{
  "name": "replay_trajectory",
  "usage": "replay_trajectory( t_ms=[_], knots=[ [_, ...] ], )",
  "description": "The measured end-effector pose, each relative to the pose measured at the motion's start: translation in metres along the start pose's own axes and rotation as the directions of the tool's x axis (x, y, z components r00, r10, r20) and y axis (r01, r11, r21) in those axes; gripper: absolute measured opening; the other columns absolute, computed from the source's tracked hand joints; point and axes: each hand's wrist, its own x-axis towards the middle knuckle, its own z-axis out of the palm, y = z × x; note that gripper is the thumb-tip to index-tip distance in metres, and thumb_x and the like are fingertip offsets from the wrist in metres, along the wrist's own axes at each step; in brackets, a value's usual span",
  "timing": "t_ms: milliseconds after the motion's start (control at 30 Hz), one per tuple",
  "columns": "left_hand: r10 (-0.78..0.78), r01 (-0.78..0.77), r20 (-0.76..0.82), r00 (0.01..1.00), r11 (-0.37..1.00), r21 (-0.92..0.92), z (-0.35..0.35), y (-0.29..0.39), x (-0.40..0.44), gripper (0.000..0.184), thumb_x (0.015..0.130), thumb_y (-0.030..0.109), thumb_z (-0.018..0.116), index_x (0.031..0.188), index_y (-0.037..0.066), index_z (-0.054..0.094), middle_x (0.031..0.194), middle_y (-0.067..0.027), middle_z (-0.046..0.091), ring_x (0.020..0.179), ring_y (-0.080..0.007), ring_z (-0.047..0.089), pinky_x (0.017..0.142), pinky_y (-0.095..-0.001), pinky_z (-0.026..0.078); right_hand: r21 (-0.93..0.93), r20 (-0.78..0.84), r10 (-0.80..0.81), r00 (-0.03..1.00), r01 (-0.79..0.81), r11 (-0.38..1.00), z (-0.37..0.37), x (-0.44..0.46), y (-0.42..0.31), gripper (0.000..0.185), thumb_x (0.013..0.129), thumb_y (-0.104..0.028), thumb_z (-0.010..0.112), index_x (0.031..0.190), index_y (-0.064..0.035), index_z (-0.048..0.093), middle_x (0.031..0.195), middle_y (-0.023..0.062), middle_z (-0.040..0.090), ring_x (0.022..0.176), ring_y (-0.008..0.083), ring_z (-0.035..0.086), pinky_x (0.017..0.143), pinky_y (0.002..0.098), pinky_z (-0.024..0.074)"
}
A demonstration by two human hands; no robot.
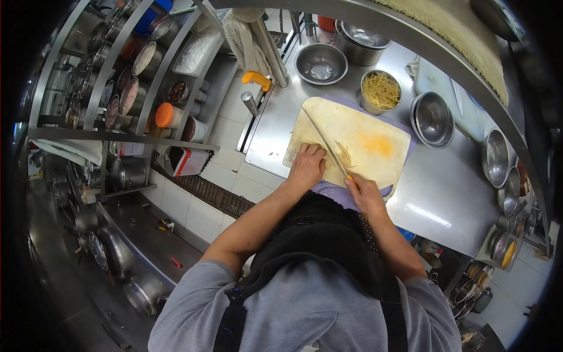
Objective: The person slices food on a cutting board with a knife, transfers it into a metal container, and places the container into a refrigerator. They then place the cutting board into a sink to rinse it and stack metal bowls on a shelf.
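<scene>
Knife (322, 137) is over the board (394, 130), long axis running from near edge towards far-left corner. Strips (343, 156) lie just right of it. Right hand (366, 194) grips its near end; left hand (307, 168), fingers curled, sits just left, its hold unclear.

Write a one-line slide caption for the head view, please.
A knife in the right hand angled across a cutting board, left hand on one side, pale strips on the other.

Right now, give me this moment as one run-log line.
left hand: curled over cutting board | right hand: gripping knife | cut strips: on board, beside knife | strip-filled bowl: beyond board
</scene>
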Motion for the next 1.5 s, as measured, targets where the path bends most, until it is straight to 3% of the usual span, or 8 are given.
replay_trajectory(
  t_ms=[100, 267, 400, 600, 667, 800, 867, 1500],
  knots=[
    [-0.024, 0.024, 0.023, 0.999, 0.999, -0.02, 0.0, -0.001, 0.0, 0.02, 0.074, 0.001, 0.063, 0.094, 0.001, 0.062, 0.1, -0.0157, 0.059, 0.097, -0.0363, 0.052, 0.086, -0.0425, 0.046, -0.006, 0.093, 0.115, 0.989, -0.115, 0.993, -0.008, -0.011, -0.003, 0.029, 0.092, -0.025, 0.057, 0.107, -0.0015, 0.065, 0.086, 0.0269, 0.064, 0.082, 0.0444, 0.061, 0.072, 0.0464, 0.0484],
    [-0.022, 0.022, 0.017, 1.0, 0.999, -0.026, 0.0, -0.001, 0.001, 0.022, 0.074, 0.001, 0.063, 0.095, 0.001, 0.062, 0.1, -0.0158, 0.059, 0.098, -0.0363, 0.052, 0.086, -0.0426, 0.046, -0.016, -0.031, -0.079, 0.996, 0.078, 0.997, 0.014, 0.013, -0.001, 0.028, 0.091, -0.024, 0.059, 0.107, -0.0015, 0.065, 0.082, 0.0275, 0.062, 0.078, 0.0442, 0.061, 0.07, 0.0475, 0.0481],
    [0.0, 0.0, 0.01, 1.0, 1.0, -0.001, -0.001, -0.001, 0.003, 0.019, 0.075, 0.002, 0.062, 0.094, 0.001, 0.063, 0.097, -0.0139, 0.059, 0.096, -0.0337, 0.052, 0.087, -0.0397, 0.045, -0.015, -0.047, -0.074, 0.996, 0.073, 0.997, 0.01, 0.006, 0.003, 0.028, 0.091, -0.025, 0.059, 0.105, -0.0012, 0.065, 0.08, 0.0276, 0.062, 0.078, 0.0442, 0.061, 0.069, 0.0476, 0.0477],
    [-0.016, 0.016, 0.014, 1.0, 0.999, -0.031, 0.001, -0.001, 0.0, 0.022, 0.074, 0.001, 0.064, 0.095, 0.001, 0.062, 0.1, -0.015, 0.059, 0.099, -0.0358, 0.052, 0.086, -0.042, 0.046, 0.053, 0.113, 0.144, 0.983, -0.151, 0.987, 0.0, -0.01, -0.001, 0.029, 0.093, -0.026, 0.057, 0.106, -0.0012, 0.064, 0.083, 0.0274, 0.062, 0.081, 0.0444, 0.061, 0.071, 0.0469, 0.0474],
    [-0.019, 0.019, -0.003, 1.0, 1.0, -0.025, 0.001, -0.002, 0.0, 0.021, 0.074, 0.002, 0.065, 0.095, 0.002, 0.063, 0.1, -0.0147, 0.059, 0.099, -0.0355, 0.052, 0.086, -0.042, 0.046, 0.0, 0.017, -0.03, 0.999, 0.03, 1.0, 0.016, 0.01, 0.003, 0.029, 0.093, -0.025, 0.057, 0.108, -0.0018, 0.064, 0.083, 0.027, 0.063, 0.081, 0.0444, 0.061, 0.072, 0.0469, 0.0478],
    [-0.013, 0.014, 0.023, 1.0, 1.0, -0.011, -0.001, 0.0, 0.001, 0.021, 0.074, 0.002, 0.065, 0.095, 0.002, 0.063, 0.1, -0.0142, 0.06, 0.097, -0.0353, 0.053, 0.085, -0.0423, 0.046, 0.003, -0.067, -0.094, 0.993, 0.095, 0.996, 0.023, 0.018, 0.002, 0.03, 0.094, -0.024, 0.056, 0.109, 0.0, 0.064, 0.071, 0.023, 0.062, 0.067, 0.0365, 0.063, 0.063, 0.0402, 0.0483],
    [0.001, -0.002, -0.018, 1.0, 1.0, -0.029, -0.002, -0.002, 0.0, 0.019, 0.074, 0.002, 0.065, 0.093, 0.003, 0.063, 0.099, -0.0133, 0.06, 0.095, -0.0352, 0.053, 0.083, -0.0428, 0.047, 0.012, 0.002, -0.009, 1.0, 0.009, 1.0, 0.016, 0.017, -0.007, 0.031, 0.094, -0.028, 0.055, 0.108, -0.0022, 0.064, 0.089, 0.0265, 0.064, 0.087, 0.0433, 0.061, 0.076, 0.0463, 0.0479],
    [-0.055, 0.054, -0.018, 0.998, 0.998, -0.027, -0.001, -0.006, -0.002, 0.015, 0.075, 0.002, 0.061, 0.091, 0.003, 0.063, 0.094, -0.0133, 0.059, 0.091, -0.0352, 0.053, 0.081, -0.0426, 0.046, -0.033, 0.14, 0.124, 0.982, -0.12, 0.992, -0.035, -0.054, -0.012, 0.029, 0.092, -0.026, 0.059, 0.11, -0.0037, 0.065, 0.088, 0.0265, 0.063, 0.084, 0.0426, 0.062, 0.072, 0.0462, 0.0477]
  ],
)
